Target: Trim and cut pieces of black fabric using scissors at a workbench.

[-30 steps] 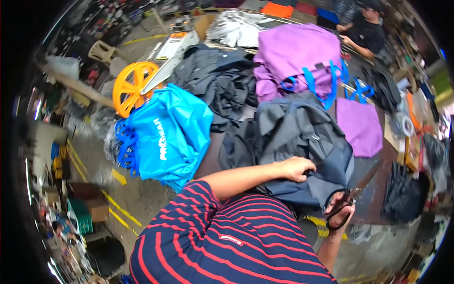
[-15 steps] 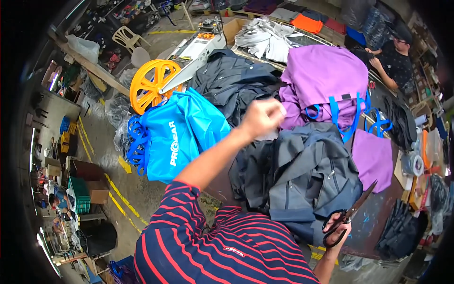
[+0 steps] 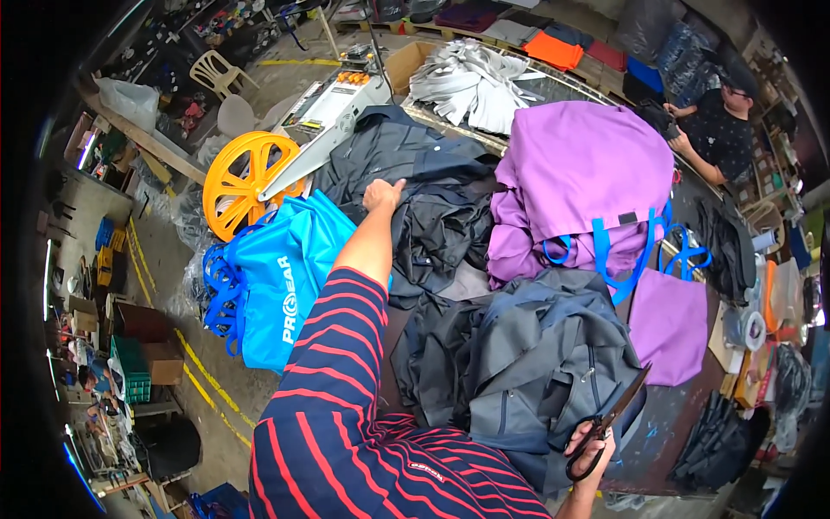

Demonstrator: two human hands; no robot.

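The left hand [image 3: 381, 194] is stretched far out over the table and its fingers close on the edge of a black garment [image 3: 432, 227], which lies at about 12 o'clock from the person's body, on top of a wider heap of dark clothes [image 3: 391, 147]. The right hand [image 3: 591, 448] stays low at about 5 o'clock and holds a pair of black scissors [image 3: 610, 420] by the handles, the blades pointing up and to the right, over a pile of grey bags [image 3: 538, 363]. At 1 o'clock from the left hand there is a stack of purple fabric bags [image 3: 577, 173] with blue straps [image 3: 605, 253]. At 9 o'clock from the forearm, a bright blue tote bag [image 3: 285, 281] hangs beside the table, and a yellow spool [image 3: 238, 182] stands just behind it. A stack of grey cut pieces [image 3: 471, 80] lies at the far edge. Another person in dark clothes [image 3: 723, 131] sits at the far right corner.
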